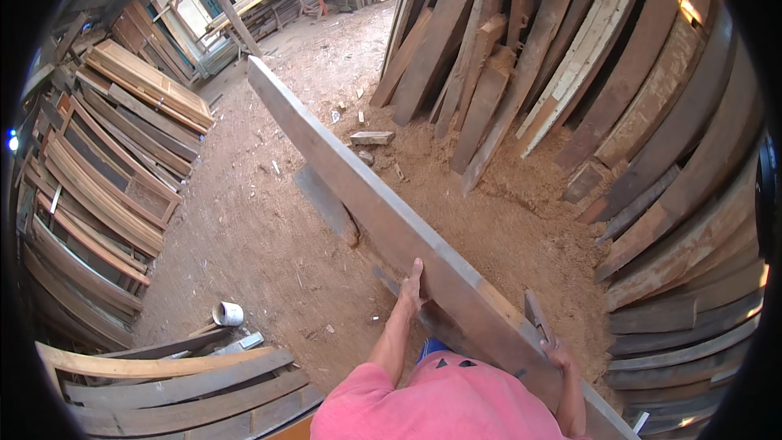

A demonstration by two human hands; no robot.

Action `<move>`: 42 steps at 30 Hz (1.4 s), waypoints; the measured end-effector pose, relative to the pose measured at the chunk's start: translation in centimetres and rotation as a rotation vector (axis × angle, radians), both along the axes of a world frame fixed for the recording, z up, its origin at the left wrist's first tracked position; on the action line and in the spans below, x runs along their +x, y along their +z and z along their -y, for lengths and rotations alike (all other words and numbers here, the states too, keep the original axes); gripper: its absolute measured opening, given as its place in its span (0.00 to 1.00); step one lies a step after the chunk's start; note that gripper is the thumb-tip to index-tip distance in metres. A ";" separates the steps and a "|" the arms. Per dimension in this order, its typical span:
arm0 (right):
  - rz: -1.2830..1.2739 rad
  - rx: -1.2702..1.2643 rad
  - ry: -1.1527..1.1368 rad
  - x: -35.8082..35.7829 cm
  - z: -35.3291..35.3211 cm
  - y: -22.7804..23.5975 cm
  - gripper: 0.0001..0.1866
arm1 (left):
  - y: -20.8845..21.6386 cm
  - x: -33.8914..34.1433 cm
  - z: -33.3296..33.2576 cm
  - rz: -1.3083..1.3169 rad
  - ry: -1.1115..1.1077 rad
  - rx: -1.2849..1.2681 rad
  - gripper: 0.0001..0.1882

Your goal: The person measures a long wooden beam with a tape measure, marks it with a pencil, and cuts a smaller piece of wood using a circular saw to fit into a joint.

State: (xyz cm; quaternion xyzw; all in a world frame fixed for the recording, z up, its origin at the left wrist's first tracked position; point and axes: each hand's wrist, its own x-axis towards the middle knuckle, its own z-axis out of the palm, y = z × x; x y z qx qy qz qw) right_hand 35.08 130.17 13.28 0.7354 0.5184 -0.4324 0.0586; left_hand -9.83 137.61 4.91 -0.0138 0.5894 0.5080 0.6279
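Much of the left hand (414,287) is hidden: its thumb lies on the broad face of the plank (458,293), its fingers pass behind the lower edge, and the grip is closed on the wood. The right hand (557,353) is closed too, at the plank's upper edge, on what seems to be a thin strip (534,314) — too small and too overlapped to make out well. The plank slants across the middle, above the floor; its far end shows at upper left, while its near end is cut off at the bottom. The pink shirt (432,403) covers part of it, and a grey board (326,202) on the floor is partly hidden behind it.

The floor (244,228) is brown and dusty — strewn with chips, a block (372,138) among them. Dark boards (440,41) lean along the right, stacked timber (106,187) lines the left, and a white bucket (229,314) lies tipped near more boards at lower left.
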 end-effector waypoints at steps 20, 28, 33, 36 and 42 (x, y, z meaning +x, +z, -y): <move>-0.026 -0.367 0.048 5.3 -8.3 -11.0 0.29 | -3.9 -0.5 -6.0 0.196 0.138 0.244 0.40; -0.097 -0.463 0.037 5.9 0.1 -16.5 0.40 | -3.4 -2.2 1.8 0.053 0.097 0.204 0.39; -0.107 -0.409 0.008 1.8 -1.4 -11.6 0.51 | -4.0 -4.7 4.2 0.056 -0.111 0.152 0.43; 0.039 -0.374 0.086 0.6 -3.4 -9.3 0.31 | -2.3 -4.7 4.6 0.164 -0.194 0.277 0.44; 0.011 0.235 -0.400 2.5 -0.2 0.6 0.17 | 4.1 -1.6 1.1 -1.482 -0.658 -0.345 0.50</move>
